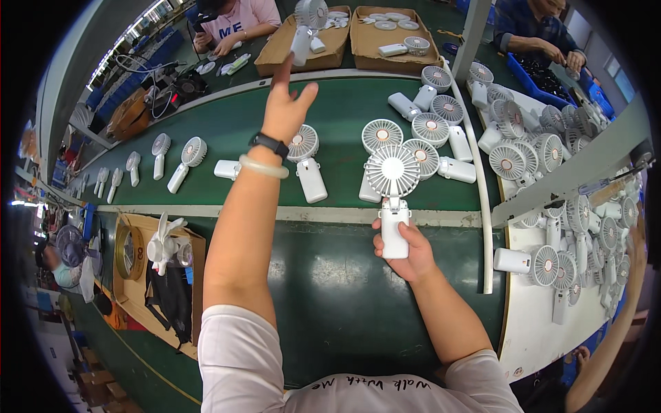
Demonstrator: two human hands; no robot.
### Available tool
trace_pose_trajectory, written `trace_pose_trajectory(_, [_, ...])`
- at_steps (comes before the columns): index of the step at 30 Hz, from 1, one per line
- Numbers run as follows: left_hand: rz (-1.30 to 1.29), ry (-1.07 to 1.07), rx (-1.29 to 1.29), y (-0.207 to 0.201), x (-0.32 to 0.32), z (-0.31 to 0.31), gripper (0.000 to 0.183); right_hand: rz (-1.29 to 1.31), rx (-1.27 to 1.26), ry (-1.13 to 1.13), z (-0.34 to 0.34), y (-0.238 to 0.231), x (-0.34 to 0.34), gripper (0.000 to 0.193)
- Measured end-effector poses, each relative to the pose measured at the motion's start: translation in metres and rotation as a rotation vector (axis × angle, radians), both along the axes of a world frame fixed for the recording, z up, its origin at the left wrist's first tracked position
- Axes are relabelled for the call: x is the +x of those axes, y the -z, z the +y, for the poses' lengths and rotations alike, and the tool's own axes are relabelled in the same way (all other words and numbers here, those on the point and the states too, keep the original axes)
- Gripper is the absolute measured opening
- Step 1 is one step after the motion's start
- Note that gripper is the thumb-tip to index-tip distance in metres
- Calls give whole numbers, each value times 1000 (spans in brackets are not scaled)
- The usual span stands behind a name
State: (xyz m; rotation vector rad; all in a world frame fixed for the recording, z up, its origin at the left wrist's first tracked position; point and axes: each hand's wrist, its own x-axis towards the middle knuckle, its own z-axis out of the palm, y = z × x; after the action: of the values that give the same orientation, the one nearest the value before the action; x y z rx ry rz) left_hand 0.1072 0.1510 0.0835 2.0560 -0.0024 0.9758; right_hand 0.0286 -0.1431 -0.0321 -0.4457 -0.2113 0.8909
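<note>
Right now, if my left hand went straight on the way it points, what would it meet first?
Probably the white handheld fan just ahead; your left hand may even be touching it. Beyond seems to be an open cardboard box, though depth is unclear.

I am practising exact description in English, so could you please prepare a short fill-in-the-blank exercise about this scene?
1. The right hand grips a white fan by its ____.
2. A black wristband is worn on the person's ____ wrist.
3. The long work surface beyond the right hand is ____ in colour.
4. An open brown box near the top is made of ____.

Missing words: handle; left; green; cardboard.
</note>
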Motion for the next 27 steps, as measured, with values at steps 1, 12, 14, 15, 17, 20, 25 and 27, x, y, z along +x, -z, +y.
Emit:
trace_pose_trajectory(1, [53, -38, 9, 7, -3, -12, 63, 5, 5, 14, -2, -1, 0, 37])
trace_pose_trajectory(12, [566, -43, 543, 84, -133, -95, 60, -38, 160, -81, 0, -2, -3, 63])
trace_pose_trajectory(14, [615, 3, 466, 78, -162, -114, 62, -38, 178, -99, -2, -2, -4, 66])
trace_pose_trajectory(15, [634, 1, 458, 78, -178, -121, 63, -37, 162, -102, -2, -2, -4, 69])
trace_pose_trajectory(17, [690, 15, 433, 74, -202, -138, 63, -25, 182, -115, -5, 1, -1, 70])
trace_pose_trajectory(20, [811, 97, 442, 72, -238, -163, 70, -26, 184, -131, -7, 3, 3, 70])
trace_pose_trajectory(25, [808, 626, 718, 85, -287, -182, 71, 24, 142, -142, 1, -2, 3, 69])
trace_pose_trajectory(27, [671, 826, 768, 101, -293, -177, 68, 29, 111, -120, 0, -1, 1, 67])
